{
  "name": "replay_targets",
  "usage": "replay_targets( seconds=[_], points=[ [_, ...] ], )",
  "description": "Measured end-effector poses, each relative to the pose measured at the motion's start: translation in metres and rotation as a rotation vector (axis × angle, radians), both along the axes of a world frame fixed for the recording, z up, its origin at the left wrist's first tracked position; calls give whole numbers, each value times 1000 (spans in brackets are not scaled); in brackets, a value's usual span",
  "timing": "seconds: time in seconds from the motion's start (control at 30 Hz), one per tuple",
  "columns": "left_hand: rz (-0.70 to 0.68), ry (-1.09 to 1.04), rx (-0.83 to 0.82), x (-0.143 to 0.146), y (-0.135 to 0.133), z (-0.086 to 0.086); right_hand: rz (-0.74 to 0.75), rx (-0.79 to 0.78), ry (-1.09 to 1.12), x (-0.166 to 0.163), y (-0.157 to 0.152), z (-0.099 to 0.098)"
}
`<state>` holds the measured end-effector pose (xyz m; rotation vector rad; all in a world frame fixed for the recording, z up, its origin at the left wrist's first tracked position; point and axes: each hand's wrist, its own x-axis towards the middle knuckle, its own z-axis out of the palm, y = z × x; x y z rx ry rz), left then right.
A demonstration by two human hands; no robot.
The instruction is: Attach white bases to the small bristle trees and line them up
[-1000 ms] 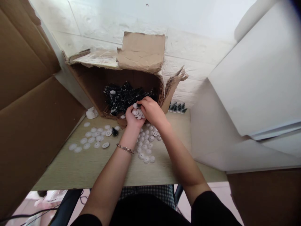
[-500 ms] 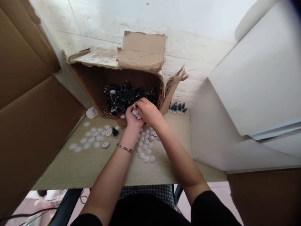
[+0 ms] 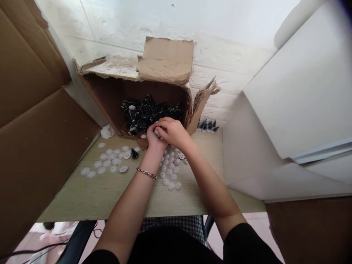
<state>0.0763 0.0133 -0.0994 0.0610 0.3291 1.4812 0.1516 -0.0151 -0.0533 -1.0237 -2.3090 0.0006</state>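
Observation:
At the mouth of the cardboard box, my left hand (image 3: 154, 138) is cupped around several small white discs (image 3: 157, 133), palm up. Over that palm, my right hand (image 3: 174, 132) has its thumb and fingers drawn together at the discs; its fingers hide most of them, and what it pinches is not plain. Dark green miniature trees with whitish tips (image 3: 148, 110) lie piled in the box, just beyond both hands. Beneath my right wrist, round white bases (image 3: 169, 171) with a centre hole are spread on the table.
The torn cardboard box (image 3: 101, 99) lies open toward me against the white wall. More flat white discs (image 3: 112, 156) and one small tree (image 3: 134, 153) are on the left of the table (image 3: 115, 198). Several little trees (image 3: 208, 125) stand right of the box. Large cardboard (image 3: 35, 146) and white panels (image 3: 299, 91) flank the table.
My right hand has lowered slightly onto my left palm, its fingers now covering more of the discs. The left hand stays in place.

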Motion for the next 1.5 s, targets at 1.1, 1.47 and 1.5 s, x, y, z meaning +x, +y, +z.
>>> replay_targets(
  seconds=[1.1, 1.47, 1.5],
  points=[
    [42, 53, 12, 7, -2, 2, -26, -192, 75, 7, 7, -11],
    [21, 55, 17, 8, -5, 3, -37, -175, 57, 5, 1, -5],
    [20, 53, 27, 8, -6, 3, -28, -158, 61, 5, 1, -4]
  ],
)
